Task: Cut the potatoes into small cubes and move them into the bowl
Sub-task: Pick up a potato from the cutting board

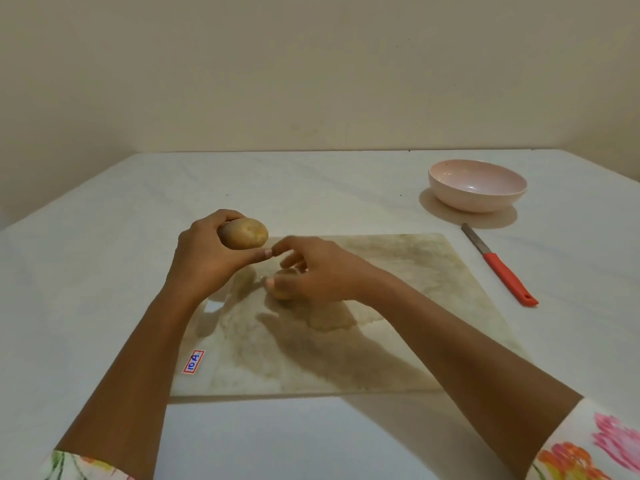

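Observation:
My left hand point(204, 258) grips a whole brown potato point(246, 233) and holds it above the far left corner of the stained cutting board point(398, 306). A second potato point(284, 287) lies on the board, mostly hidden under my right hand point(318, 271), whose thumb and curled fingers hold it. The pink bowl point(478, 185) stands empty at the back right. A knife point(498, 265) with a red handle lies on the table between the board and the bowl, untouched.
The table point(104, 237) is covered in white and runs back to a beige wall. A small red and blue label point(193, 362) sits on the board's near left corner. The board's near edge lies close to me.

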